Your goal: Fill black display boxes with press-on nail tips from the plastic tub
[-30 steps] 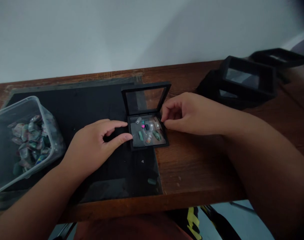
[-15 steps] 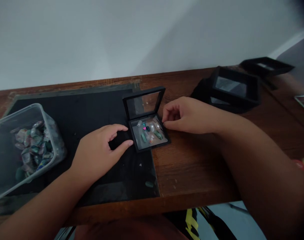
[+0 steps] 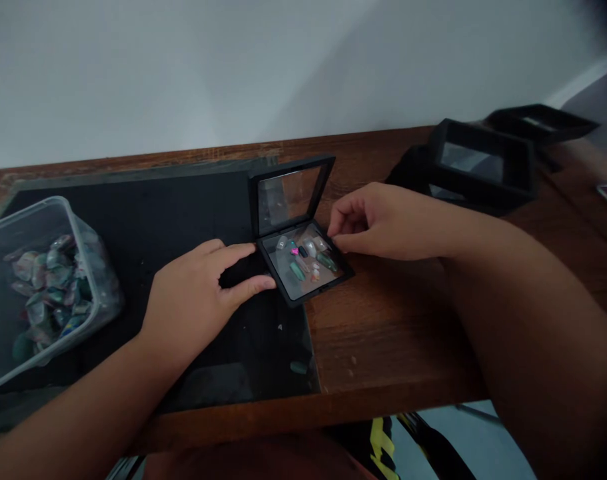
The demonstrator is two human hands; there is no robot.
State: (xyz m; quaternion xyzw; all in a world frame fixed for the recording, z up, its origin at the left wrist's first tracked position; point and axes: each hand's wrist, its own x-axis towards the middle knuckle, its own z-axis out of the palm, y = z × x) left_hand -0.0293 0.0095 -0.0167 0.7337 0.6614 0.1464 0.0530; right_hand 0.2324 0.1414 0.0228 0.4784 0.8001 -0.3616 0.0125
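Either side of the case point(image 3: 326, 287), hands point(image 3: 188, 297) point(image 3: 380, 220) curl.

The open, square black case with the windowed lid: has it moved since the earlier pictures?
Yes: the black case has turned counterclockwise, its front edge shifting right against the black mat.

Dim light — grey wall point(image 3: 158, 73), diagonal shadow point(image 3: 393, 73); brown wooden table point(image 3: 383, 327) — pale floor point(image 3: 483, 450) below.

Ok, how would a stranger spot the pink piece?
On the table, an open black case sits between the left hand and the right hand. Among the small pieces inside, the pink piece alone shows that vivid colour.
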